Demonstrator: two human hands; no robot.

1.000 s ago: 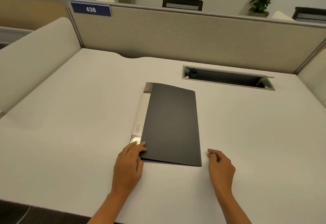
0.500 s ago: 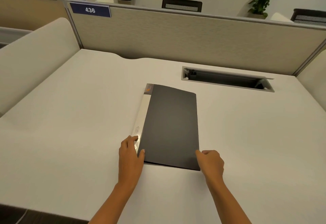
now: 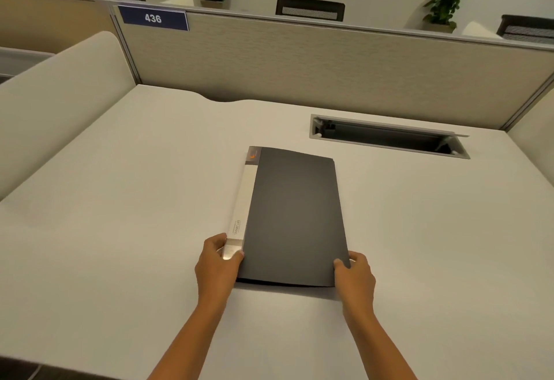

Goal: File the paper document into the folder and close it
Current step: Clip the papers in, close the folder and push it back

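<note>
Now closed folder (image 3: 295, 218) being grasped on worktop (image 3: 120, 200): left grip (image 3: 217, 262) clasping spine corner, right grip (image 3: 355, 274) clasping opposite near corner.

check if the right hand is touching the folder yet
Touching. The head view shows the right hand gripping the near right corner of the closed black folder, thumb lying on the cover.
</note>
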